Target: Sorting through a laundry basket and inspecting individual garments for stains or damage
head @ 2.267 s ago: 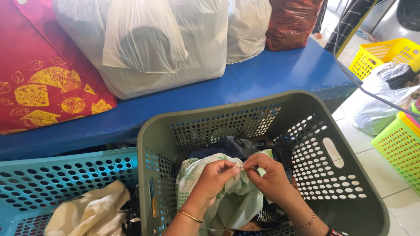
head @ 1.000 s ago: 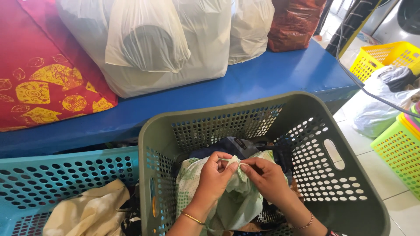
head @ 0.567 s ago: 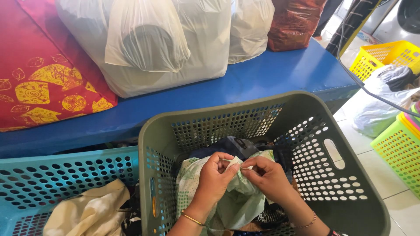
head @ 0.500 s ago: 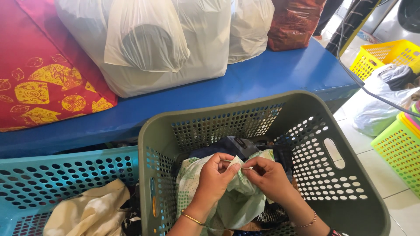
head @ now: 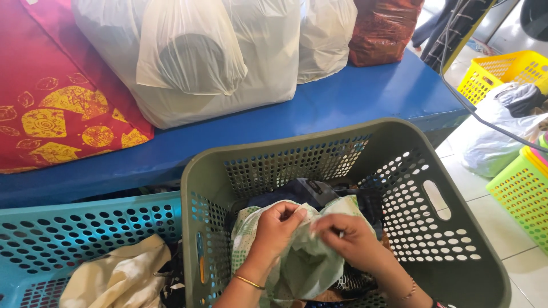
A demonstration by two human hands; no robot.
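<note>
Perforated matt plastic basket (head: pixel 445 228), soft cloth (head: pixel 308 262)

Bare forearms, no sleeves; a thin gold bangle (head: pixel 249 281) on the left wrist, perhaps a finer chain (head: pixel 409 290) on the right.

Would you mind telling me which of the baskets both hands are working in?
The grey-green basket in the middle: both hands grip a pale cloth inside it. The blue, yellow and green baskets are untouched.
</note>
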